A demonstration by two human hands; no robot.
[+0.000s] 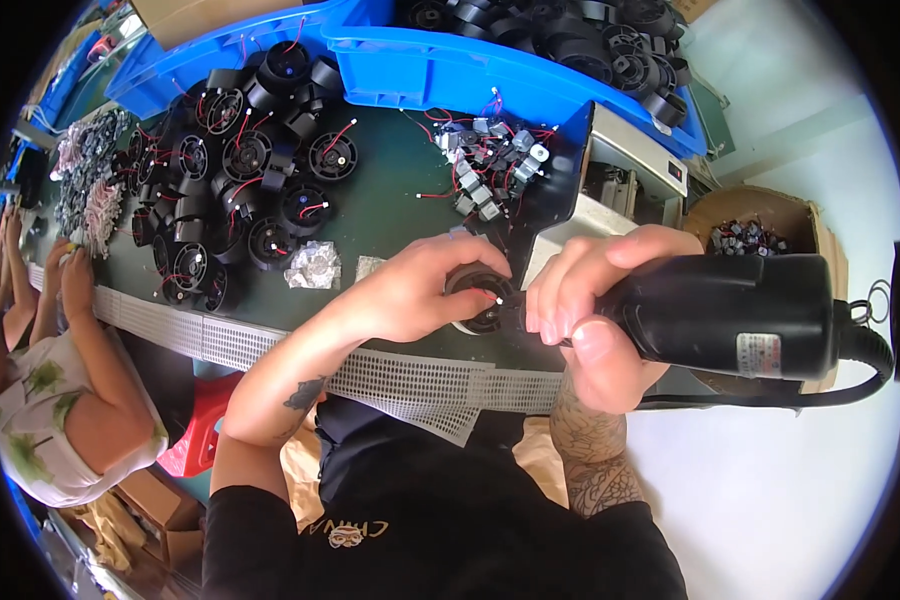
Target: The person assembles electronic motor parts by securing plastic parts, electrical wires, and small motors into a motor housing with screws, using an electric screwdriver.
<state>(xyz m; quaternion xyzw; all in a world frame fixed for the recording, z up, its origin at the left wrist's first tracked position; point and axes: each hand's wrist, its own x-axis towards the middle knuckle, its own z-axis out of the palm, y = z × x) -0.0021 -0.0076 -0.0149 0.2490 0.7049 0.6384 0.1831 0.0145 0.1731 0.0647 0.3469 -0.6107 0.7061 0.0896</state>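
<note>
My right hand [610,310] is wrapped round a black electric screwdriver [730,310], which lies across the view with its cable at the right end. The tool's narrow end points at a round black plastic motor housing [477,318] on the table. My left hand [420,290] grips that housing, thumb over its top and fingers round its far side. A red spot shows by the thumb. The tool's nose hides part of the housing, so I cannot tell whether the bit touches a screw.
Many black housings with red wires [245,155] are piled at left. Small motors [490,160] lie ahead, near blue bins [410,75]. A metal machine [635,150] and a cardboard box [820,220] stand at right. Another person's arm [80,285] works at far left.
</note>
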